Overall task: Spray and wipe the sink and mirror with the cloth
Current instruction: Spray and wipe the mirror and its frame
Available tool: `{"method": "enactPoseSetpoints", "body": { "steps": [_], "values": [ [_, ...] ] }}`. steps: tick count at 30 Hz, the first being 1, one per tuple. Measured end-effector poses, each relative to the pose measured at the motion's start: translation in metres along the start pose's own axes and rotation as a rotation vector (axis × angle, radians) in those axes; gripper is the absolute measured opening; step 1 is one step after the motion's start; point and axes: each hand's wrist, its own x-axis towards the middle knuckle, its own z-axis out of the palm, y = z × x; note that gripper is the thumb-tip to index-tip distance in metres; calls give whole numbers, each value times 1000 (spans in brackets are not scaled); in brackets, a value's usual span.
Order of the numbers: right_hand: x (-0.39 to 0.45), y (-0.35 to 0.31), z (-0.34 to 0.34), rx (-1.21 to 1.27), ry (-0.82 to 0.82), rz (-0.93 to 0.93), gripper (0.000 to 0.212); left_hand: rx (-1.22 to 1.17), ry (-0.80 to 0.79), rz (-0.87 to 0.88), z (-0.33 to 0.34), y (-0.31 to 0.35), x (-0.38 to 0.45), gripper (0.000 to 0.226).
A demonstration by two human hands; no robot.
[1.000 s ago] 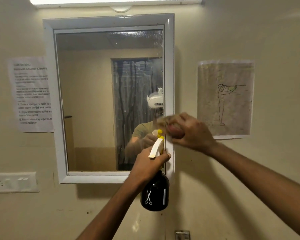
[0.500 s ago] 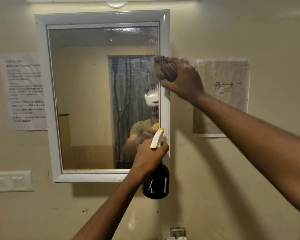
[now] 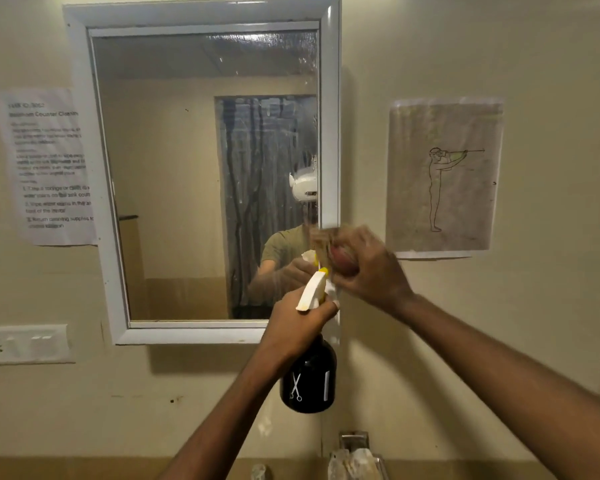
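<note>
The right hand (image 3: 371, 268) and the cloth (image 3: 329, 247) it grips are motion-blurred at the mirror's (image 3: 174, 174) 4 o'clock frame edge, so contact between cloth and frame cannot be determined. The left hand (image 3: 298, 323) covers the neck of the spray bottle (image 3: 309, 382), and the trigger is not visible behind its fingers. The printed sheet (image 3: 49, 164) at 9 o'clock is partly overlapped by the mirror frame and its text is too blurred to read; the metal fixture (image 3: 355, 459) at 6 o'clock is cut off by the bottom edge, and both forearms run out of view there.
</note>
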Motion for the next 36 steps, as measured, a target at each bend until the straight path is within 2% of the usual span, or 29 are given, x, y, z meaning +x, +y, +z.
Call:
{"method": "enactPoseSetpoints", "body": {
  "steps": [3,5,7,14,20,24,30,36],
  "values": [
    [-53,-4,15,10,-148,-12,49,2,-30,-9,1,-8,-15,18],
    [-56,-3,13,-22,-214,-21,48,27,-34,8,2,-12,-20,10],
    [-40,-3,5,-59,-227,-52,49,44,-10,14,2,-12,-21,15],
    [68,-1,-31,-86,46,-18,58,72,-6,30,10,-8,-17,10],
    [99,-2,-41,-52,102,-17,59,59,26,7,20,-16,-14,17],
    [85,-2,-32,-1,147,25,57,22,126,-17,23,-26,-12,20],
    [48,0,-17,-20,91,2,56,44,-29,14,16,-42,-23,14],
    [-39,4,14,-94,-79,-77,49,-4,-13,-31,6,-67,-47,21]
  ]
}}
